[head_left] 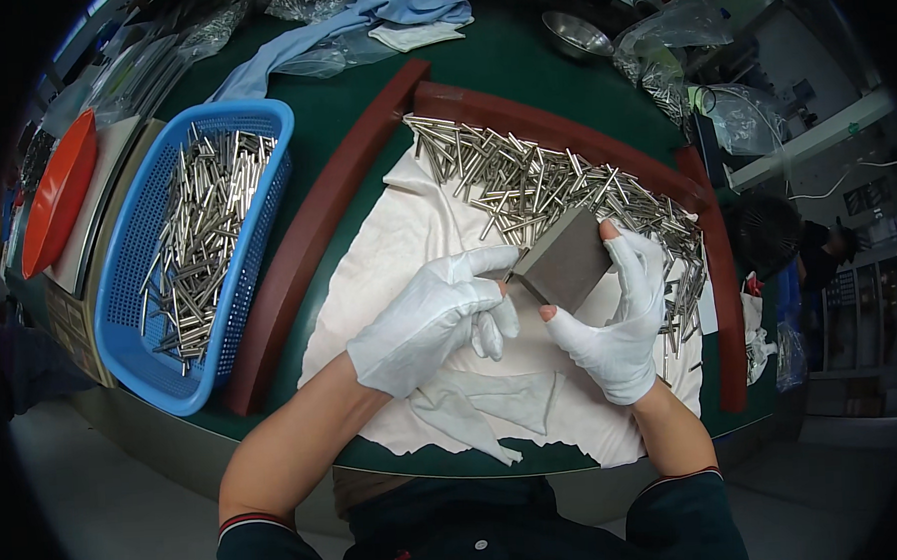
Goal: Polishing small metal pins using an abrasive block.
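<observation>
Right hand: your fingers clamp the grey abrasive block.
Left hand: you pinch a thin metal pin against it.
Risk: your gloved pinch may slip, dropping the pin into the loose pins beyond.

One camera sits on the person's head. It looks down, close up, at the hands and the table below.

The left hand covers most of whatever thin piece it presses against the grey block. Part of the pile of metal pins lies hidden behind the block and the right hand. The far clutter in plastic bags is too small to identify.
</observation>
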`<action>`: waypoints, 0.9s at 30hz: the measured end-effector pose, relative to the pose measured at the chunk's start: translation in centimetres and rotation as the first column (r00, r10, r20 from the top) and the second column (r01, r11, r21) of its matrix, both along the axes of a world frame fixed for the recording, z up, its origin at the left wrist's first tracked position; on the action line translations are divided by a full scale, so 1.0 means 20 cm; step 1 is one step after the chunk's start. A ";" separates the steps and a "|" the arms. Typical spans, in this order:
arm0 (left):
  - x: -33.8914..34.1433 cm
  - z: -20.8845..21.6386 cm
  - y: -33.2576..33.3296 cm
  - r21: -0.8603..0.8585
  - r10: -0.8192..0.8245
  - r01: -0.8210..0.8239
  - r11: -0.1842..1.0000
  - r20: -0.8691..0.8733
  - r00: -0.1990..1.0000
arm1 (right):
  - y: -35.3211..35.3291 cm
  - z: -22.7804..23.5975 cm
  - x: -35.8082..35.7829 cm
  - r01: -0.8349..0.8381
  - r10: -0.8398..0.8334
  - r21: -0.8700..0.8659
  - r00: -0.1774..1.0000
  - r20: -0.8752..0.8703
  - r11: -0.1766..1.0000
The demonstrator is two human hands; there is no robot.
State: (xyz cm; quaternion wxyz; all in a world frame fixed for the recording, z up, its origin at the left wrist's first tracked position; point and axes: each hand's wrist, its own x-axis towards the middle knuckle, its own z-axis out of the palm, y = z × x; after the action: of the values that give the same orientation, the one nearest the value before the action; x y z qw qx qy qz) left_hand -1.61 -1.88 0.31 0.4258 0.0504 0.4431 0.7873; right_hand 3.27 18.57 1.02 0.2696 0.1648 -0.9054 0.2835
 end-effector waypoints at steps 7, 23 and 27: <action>0.01 0.01 0.02 -0.083 0.007 -0.008 0.997 -0.020 1.000 | -0.01 0.00 0.02 0.006 -0.005 -0.007 0.999 0.032 1.000; 0.04 0.01 0.04 -0.009 0.056 -0.057 0.998 -0.007 0.998 | -0.02 0.00 0.05 0.027 -0.028 -0.008 0.999 -0.018 1.000; 0.05 0.00 0.07 -0.097 0.006 0.001 0.995 0.067 0.998 | -0.03 0.02 0.03 0.007 -0.008 -0.019 0.999 -0.041 1.000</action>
State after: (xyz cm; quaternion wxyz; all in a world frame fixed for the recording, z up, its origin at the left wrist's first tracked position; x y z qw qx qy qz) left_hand -0.53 -0.46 0.24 0.4416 0.0024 0.4663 0.7665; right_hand 3.77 17.93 1.40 0.2907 0.1646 -0.8977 0.2873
